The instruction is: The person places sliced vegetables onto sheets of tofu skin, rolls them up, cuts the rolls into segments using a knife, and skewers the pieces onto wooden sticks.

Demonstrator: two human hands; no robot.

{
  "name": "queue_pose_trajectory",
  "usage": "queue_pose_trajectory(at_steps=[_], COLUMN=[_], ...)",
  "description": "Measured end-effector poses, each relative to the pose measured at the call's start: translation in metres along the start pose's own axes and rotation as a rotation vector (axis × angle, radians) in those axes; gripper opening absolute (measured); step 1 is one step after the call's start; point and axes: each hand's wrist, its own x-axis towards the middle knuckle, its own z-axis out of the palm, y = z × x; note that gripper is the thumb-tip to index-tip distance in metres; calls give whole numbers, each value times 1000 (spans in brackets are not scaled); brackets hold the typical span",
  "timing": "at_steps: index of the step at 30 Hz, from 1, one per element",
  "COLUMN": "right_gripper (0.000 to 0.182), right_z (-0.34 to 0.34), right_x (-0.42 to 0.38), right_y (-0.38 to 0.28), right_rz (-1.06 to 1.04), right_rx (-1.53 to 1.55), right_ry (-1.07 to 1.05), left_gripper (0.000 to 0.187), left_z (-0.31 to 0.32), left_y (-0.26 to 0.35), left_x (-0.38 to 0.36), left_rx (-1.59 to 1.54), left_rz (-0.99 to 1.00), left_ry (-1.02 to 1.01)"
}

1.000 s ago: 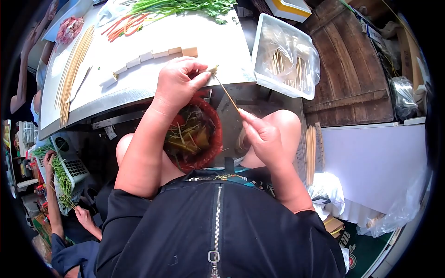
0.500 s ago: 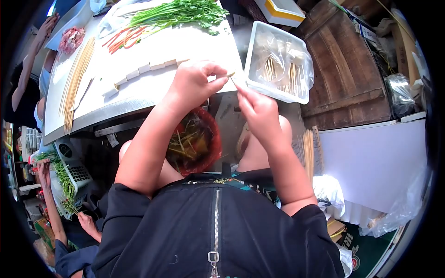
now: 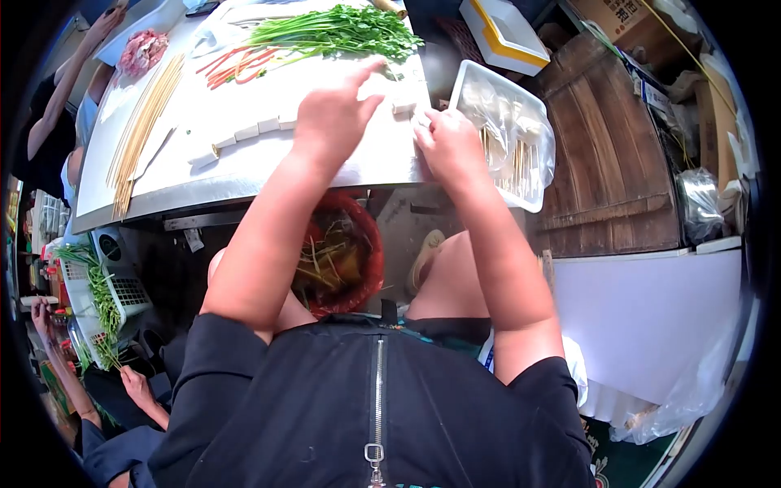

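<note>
My left hand (image 3: 338, 118) reaches over the white tabletop with its index finger and thumb apart. Its fingertips are near the leafy herbs (image 3: 342, 32) and the thin red strips (image 3: 236, 67). At the table's right edge, my right hand (image 3: 449, 145) has its fingers curled together; what they hold, if anything, I cannot make out. A small white block (image 3: 403, 106) lies just beyond it. Several more white blocks (image 3: 246, 132) form a row left of my left hand. Beside my right hand, a white plastic tray (image 3: 533, 200) holds bagged pieces on thin sticks.
Bamboo sticks (image 3: 145, 130) and a knife (image 3: 154, 154) lie at the table's left, with raw meat (image 3: 142, 53) behind. A red-lined bin (image 3: 376, 260) stands between my knees. A wooden board (image 3: 606, 154) is at right. Another person's hand (image 3: 138, 386) holds greens at lower left.
My hands have moved apart and forward. The left has opened out toward the herbs; the right has shifted toward the tray. A small pale piece seen between them is no longer visible there.
</note>
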Motion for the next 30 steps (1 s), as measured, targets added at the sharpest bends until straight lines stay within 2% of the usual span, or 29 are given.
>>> queue_pose_trajectory(at_steps=[2, 4, 5, 6, 8, 10, 13, 16, 17, 20, 21, 24, 28, 30], right_gripper=[24, 24, 24, 24, 26, 26, 24, 15, 14, 13, 13, 14, 21, 20], right_z=[-15, -20, -16, -10, 12, 21, 19, 12, 11, 4, 5, 15, 7, 5], right_x=[5, 18, 28, 37, 54, 61, 65, 85, 97, 114, 114, 86, 34, 17], right_y=[-8, -24, -34, -42, -50, -57, -60, -52, -48, -48, -48, -50, -60, -61], right_rz=[-38, -89, -243, -396, -486, -550, -572, -581, -548, -521, -532, -593, -556, -552], right_rx=[20, 72, 97, 122, 205, 105, 110, 83, 119, -82, -117, -168, -91, -124], right_ry=[103, 109, 88, 68, -50, -102, -194, -109, -24, 361, 356, 116, 44, 70], left_gripper=[43, 33, 31, 31, 30, 29, 28, 27, 27, 26, 26, 25, 24, 25], left_z=[-26, -28, -27, -27, -26, -31, -42, -46, -46, -43, -43, -45, -40, -36], left_y=[-16, -29, -34, -36, -36, -36, -40, -42, -42, -45, -45, -43, -44, -47], left_x=[-13, -27, -33, -36, -40, -39, -39, -37, -35, -34, -34, -34, -39, -42], left_rx=[-178, -463, -466, -463, -542, -577, -536, -509, -512, -511, -506, -515, -559, -407], left_rz=[-117, -275, -270, -276, -269, -287, -316, -297, -279, -248, -234, -279, -290, -184], left_ry=[110, 288, 312, 321, 222, 238, 193, 193, 201, 207, 210, 126, 33, -157])
